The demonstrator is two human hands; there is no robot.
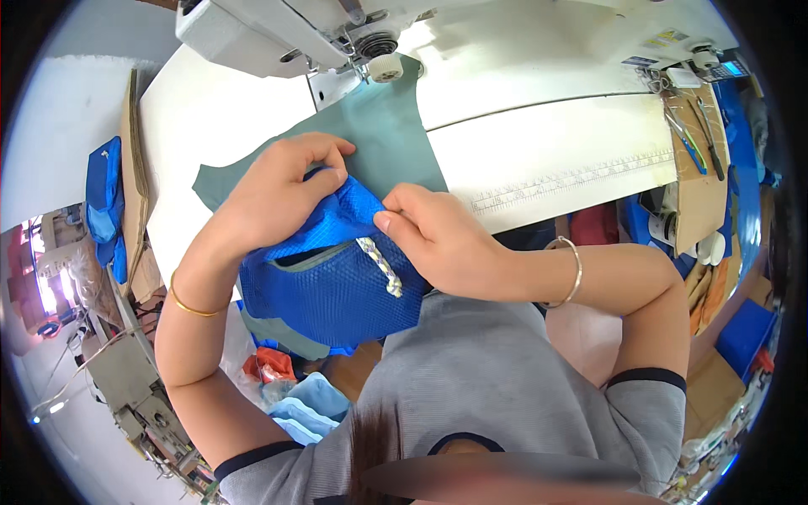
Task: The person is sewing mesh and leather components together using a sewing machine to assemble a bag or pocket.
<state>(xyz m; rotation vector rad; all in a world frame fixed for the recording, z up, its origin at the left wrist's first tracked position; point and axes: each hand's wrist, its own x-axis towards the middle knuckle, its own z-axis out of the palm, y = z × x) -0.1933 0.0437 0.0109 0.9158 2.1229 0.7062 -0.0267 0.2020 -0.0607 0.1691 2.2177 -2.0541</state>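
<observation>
Blue textured fabric (337, 290) with a darker mesh-like panel hangs over the table's near edge, gathered between my hands. My left hand (290, 181) pinches its upper edge, thumb and fingers closed on the cloth. Just to the right, my right hand (429, 231) grips the same edge between thumb and forefinger. A short patterned cord loop (380, 268) dangles from the fabric below my right hand. Beneath and beyond lies a grey-green cloth piece (383, 126), flat on the white table and reaching under the sewing machine's needle area (362, 71).
The sewing machine head (252, 38) stands over the table's far side. A printed ruler scale (572, 181) runs along the right front edge. Tools (699, 139) lie on cardboard at the right. Light blue cloth pieces (311, 404) are stacked below left. A folded blue item (103, 198) sits far left.
</observation>
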